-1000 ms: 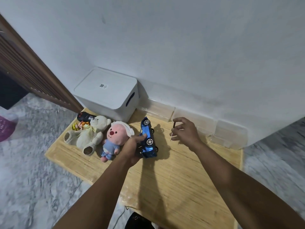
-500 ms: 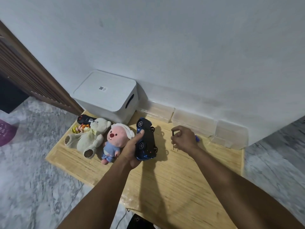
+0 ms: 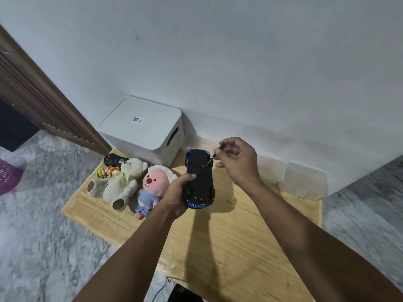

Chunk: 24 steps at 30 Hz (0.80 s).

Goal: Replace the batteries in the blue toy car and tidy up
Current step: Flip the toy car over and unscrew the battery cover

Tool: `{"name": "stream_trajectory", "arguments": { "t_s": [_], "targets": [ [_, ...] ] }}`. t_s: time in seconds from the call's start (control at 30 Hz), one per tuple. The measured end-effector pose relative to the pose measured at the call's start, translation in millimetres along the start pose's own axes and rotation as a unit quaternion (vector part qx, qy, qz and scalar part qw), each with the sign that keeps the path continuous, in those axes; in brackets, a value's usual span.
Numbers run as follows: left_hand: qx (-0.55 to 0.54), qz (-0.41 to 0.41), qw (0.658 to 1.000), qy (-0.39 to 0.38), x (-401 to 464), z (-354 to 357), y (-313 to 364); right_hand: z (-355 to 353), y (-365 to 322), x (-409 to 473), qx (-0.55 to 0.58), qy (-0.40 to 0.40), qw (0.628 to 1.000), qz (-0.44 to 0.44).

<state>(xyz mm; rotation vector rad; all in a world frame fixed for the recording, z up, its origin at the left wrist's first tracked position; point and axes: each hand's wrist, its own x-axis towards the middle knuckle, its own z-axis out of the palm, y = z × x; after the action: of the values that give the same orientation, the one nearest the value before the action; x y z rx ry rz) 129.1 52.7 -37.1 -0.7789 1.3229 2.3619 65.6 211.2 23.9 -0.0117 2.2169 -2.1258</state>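
Note:
My left hand (image 3: 176, 194) grips the blue toy car (image 3: 199, 179) by its left side, above the wooden board (image 3: 229, 247). The car is turned over, its dark underside facing up, nose pointing toward the wall. My right hand (image 3: 237, 162) pinches a small screwdriver (image 3: 214, 154) between thumb and fingers. Its thin tip touches the underside near the car's far right corner. No batteries show.
A white lidded box (image 3: 141, 129) stands against the wall at the back left. A cream teddy bear (image 3: 122, 182), a pink plush (image 3: 151, 188), a small doll (image 3: 106, 171) and a black remote (image 3: 114, 160) lie left of the car. Clear plastic boxes (image 3: 303, 179) line the wall at right.
The left hand has rolled the car from its side to underside-up and lifted it. The right hand has brought the screwdriver up and left, onto the underside.

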Motion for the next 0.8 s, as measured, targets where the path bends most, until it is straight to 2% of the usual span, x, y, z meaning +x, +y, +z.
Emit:
{"name": "stream_trajectory", "arguments": {
  "t_s": [0.23,0.8],
  "targets": [
    [0.049,0.035,0.998,0.024,1.3,6.7,2.3,3.1,-2.6,-3.8,-0.026,-0.005,0.998,-0.052],
    [0.061,0.063,0.996,-0.003,-3.0,22.4,12.4,-1.9,-8.6,1.7,-0.026,-0.009,0.998,-0.063]
  ]
}}
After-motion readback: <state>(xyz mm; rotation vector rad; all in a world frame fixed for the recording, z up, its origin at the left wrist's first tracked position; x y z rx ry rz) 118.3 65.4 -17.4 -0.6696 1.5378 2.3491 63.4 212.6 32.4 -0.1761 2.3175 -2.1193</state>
